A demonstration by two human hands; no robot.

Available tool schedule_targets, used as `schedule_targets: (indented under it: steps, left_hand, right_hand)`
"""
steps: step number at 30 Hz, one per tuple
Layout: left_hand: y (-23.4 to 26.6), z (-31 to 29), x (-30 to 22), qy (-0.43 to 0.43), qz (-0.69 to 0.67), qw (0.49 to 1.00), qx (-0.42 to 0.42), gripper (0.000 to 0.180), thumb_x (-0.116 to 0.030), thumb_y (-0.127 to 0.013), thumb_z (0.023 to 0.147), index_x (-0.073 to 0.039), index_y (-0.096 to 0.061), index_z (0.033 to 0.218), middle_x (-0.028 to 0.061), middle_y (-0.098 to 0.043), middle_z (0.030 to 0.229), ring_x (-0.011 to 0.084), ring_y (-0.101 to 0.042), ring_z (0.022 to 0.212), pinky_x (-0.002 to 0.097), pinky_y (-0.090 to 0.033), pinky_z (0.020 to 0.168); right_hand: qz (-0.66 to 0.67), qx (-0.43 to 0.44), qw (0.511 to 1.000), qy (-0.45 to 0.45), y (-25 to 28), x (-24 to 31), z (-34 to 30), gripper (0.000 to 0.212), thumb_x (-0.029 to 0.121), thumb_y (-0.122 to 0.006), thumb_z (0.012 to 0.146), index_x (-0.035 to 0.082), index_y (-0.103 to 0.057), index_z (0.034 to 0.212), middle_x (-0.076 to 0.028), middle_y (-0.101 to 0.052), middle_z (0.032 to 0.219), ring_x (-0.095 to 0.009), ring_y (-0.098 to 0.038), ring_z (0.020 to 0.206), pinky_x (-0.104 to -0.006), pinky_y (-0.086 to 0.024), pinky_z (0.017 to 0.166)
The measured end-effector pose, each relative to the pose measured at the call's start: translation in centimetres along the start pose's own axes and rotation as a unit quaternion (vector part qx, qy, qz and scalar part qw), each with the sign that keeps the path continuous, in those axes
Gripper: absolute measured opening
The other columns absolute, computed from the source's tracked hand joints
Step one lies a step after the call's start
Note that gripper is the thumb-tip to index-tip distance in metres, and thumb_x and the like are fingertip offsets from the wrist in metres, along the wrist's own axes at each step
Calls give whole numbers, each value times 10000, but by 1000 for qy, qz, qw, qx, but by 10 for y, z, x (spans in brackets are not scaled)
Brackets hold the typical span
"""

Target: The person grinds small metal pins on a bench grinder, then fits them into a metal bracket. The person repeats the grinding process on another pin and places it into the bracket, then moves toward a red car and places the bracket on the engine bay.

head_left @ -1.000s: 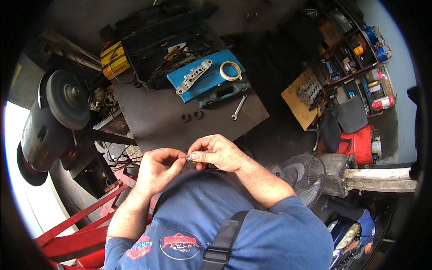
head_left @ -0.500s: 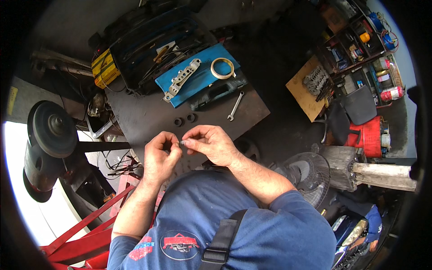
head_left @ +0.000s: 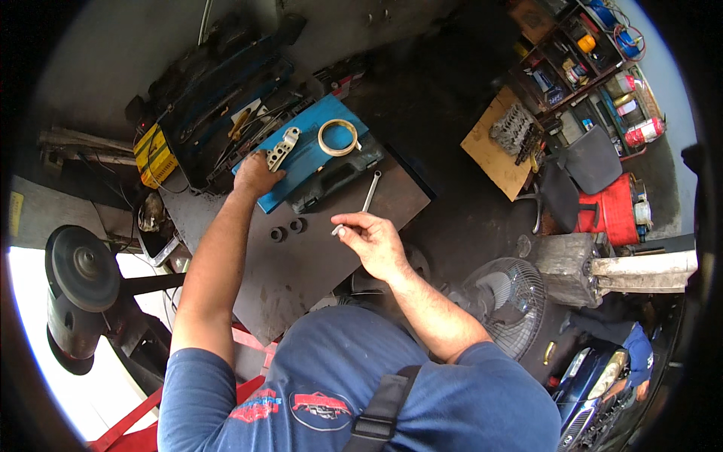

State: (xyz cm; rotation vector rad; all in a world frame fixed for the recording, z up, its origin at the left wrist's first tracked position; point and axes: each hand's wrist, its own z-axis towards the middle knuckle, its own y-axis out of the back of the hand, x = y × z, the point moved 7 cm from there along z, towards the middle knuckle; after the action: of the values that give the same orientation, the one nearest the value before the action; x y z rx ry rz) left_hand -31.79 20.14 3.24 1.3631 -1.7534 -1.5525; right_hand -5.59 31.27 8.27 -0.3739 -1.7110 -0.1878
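On the blue case lid [head_left: 309, 160] lies a pale metal bracket [head_left: 284, 148] with a row of holes. My left hand [head_left: 258, 176] is closed over its near end, hiding that part. Above the bench's near right side, my right hand [head_left: 376, 247] pinches a small silver, bolt-like metal piece [head_left: 338, 230] between thumb and fingertips. Its exact kind is too small to tell. A combination wrench [head_left: 371, 192] lies just beyond my right hand. Two black rings [head_left: 288, 230] sit side by side on the bench between my arms.
A roll of tape [head_left: 339, 138] rests on the blue lid, beside a dark case [head_left: 331, 184]. An open toolbox [head_left: 203, 124] stands behind. A bench grinder [head_left: 83, 267] is at left, a fan [head_left: 504, 301] at right. Another person [head_left: 640, 354] bends over a car far right.
My left hand has left my right hand and reached forward onto the bracket. My right hand has shifted slightly right, keeping the small metal piece. The view has shifted.
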Motion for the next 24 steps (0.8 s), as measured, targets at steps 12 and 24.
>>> schedule_targets:
  steps: [12, 24]
  left_hand:
    - [52, -183, -22, -80, -394, 910, -104, 570, -278, -861, 680, 8, -519, 1034, 101, -621, 842, 167, -585, 769, 313, -490, 711]
    - [66, -365, 40, 58, -675, 736, -1, 512, -263, -776, 824, -10, -452, 1130, 62, -622, 887, 78, -574, 793, 236, -472, 680]
  right_hand:
    - [111, 13, 992, 62, -18, 37, -19, 200, -44, -613, 892, -5, -588, 1087, -53, -629, 958, -104, -613, 882, -239, -520, 821]
    - [-72, 216, 932, 281, -177, 124, -80, 182, -60, -664, 818, -25, -635, 994, -99, -653, 942, -149, -676, 844, -256, -556, 748]
